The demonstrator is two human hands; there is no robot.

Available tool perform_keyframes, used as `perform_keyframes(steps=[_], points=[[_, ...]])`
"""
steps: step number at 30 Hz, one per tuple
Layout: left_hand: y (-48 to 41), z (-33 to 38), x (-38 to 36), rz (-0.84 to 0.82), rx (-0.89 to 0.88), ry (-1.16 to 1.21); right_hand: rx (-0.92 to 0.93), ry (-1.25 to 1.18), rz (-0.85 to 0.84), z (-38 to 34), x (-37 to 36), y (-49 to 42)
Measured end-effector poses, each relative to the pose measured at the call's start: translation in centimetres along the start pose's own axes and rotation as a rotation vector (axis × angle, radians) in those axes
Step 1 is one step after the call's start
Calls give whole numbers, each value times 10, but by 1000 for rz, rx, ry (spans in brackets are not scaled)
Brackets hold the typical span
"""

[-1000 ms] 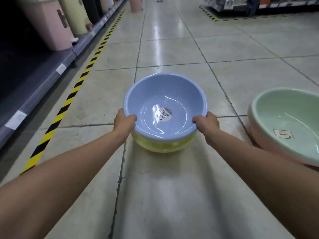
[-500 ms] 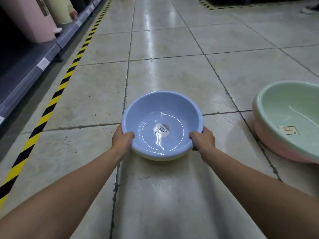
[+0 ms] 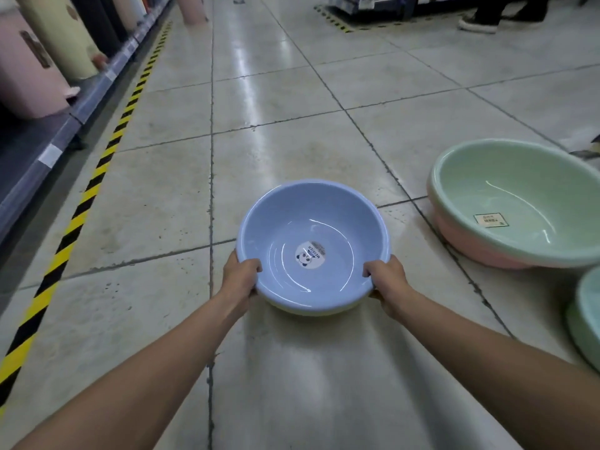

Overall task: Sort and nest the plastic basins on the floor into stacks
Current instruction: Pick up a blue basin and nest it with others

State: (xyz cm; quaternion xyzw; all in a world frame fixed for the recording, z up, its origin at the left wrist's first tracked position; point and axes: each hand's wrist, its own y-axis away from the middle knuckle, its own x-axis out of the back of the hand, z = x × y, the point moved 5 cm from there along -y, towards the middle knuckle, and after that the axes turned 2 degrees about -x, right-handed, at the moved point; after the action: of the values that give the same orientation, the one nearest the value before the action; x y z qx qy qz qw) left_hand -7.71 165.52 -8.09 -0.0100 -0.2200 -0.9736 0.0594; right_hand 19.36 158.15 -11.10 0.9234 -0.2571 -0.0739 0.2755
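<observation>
A small blue basin with a round panda sticker inside sits nested on another basin, of which only a pale sliver shows under its near rim. My left hand grips its left rim and my right hand grips its right rim, thumbs over the edge. To the right, a large green basin rests nested in a pink basin on the floor. At the right edge the rim of another green basin shows.
A low dark shelf with pink and cream bins runs along the left, bordered by yellow-black floor tape. A person's shoes stand at the far right near another shelf. Tiled floor stretches ahead.
The blue basin stack, held in both hands, has come down and closer to me; the yellow basin beneath it is now nearly hidden. The view has shifted, bringing a third basin into sight.
</observation>
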Motion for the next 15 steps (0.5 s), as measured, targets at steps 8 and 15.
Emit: perform_keyframes(steps=[8,15], points=[[78,36,-85,-173,-118,-4,194,-84,125,-40,121,72],[171,43,-178,-408,-164,-23,274,-162,314,-44,250,145]])
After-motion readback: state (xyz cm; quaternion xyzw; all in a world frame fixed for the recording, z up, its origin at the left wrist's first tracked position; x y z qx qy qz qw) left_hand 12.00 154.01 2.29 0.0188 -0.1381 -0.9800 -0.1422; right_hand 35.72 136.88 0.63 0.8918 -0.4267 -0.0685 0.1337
